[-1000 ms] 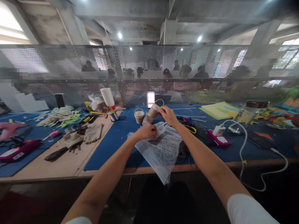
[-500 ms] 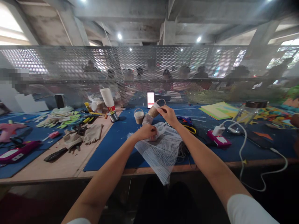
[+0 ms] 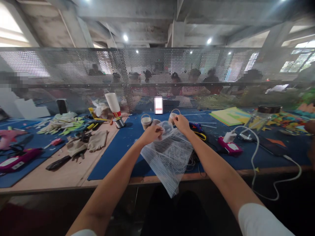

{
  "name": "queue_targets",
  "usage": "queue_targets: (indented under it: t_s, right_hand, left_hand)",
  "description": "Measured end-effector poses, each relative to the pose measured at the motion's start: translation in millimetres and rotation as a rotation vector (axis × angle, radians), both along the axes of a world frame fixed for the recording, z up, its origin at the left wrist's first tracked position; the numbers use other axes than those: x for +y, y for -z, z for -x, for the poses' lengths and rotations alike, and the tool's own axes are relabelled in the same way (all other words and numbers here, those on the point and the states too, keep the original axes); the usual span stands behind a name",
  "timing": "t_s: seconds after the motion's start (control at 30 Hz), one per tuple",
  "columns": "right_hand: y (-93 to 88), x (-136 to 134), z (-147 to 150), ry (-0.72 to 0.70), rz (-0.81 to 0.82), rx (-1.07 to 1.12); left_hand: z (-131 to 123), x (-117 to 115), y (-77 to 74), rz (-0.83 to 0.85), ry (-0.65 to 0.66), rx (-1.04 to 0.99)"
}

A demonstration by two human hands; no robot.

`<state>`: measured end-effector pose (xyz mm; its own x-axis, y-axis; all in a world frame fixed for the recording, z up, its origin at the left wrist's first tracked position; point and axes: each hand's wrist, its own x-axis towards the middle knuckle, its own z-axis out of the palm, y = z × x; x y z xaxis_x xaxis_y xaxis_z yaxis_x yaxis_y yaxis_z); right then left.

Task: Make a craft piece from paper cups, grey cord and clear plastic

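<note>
My left hand (image 3: pixel 152 135) is closed with its fingertips at the upper edge of a see-through white sheet or bag with fine lines (image 3: pixel 169 157), which drapes over the table's front edge. My right hand (image 3: pixel 181 124) has its fingers on a small twine-wrapped basket (image 3: pixel 172 118) with a thin arched handle, at the far side of the sheet. A second little basket (image 3: pixel 146 122) stands upright to the left. Between the two baskets a roundish brown item (image 3: pixel 155 122) shows partly behind my left hand.
Left of the blue mat (image 3: pixel 108 164) lie work gloves (image 3: pixel 97 141), several tools and a pink glue gun (image 3: pixel 11 139). Stacked paper cups (image 3: pixel 112 102) stand behind. To the right are a magenta power strip (image 3: pixel 230 146), a white cable (image 3: pixel 256 157), a jar (image 3: pixel 258 119) and coloured sheets (image 3: pixel 231 116).
My right hand has moved the twine-wrapped basket right and down, away from the brown item. My left hand has risen slightly, and the sheet's upper part has lifted with it.
</note>
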<state>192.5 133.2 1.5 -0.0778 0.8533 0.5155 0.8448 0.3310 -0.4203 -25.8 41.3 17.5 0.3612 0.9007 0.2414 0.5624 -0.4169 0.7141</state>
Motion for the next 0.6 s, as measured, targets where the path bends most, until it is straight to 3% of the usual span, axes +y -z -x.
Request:
queue_targets:
  t_s: [0.23, 0.5, 0.6]
  right_hand:
    - [7.3, 5, -1, -0.048, 0.047, -0.034]
    - [3.8, -3, 2, -0.176, 0.024, -0.034]
    - [-6.0, -8, 7, -0.236, -0.026, 0.069]
  left_hand:
    - [0, 7, 0.9, -0.054, -0.111, -0.181]
    - [-2, 3, -6.2, -0.056, -0.174, -0.390]
    - [-1, 2, -8.0, -0.065, -0.198, -0.407]
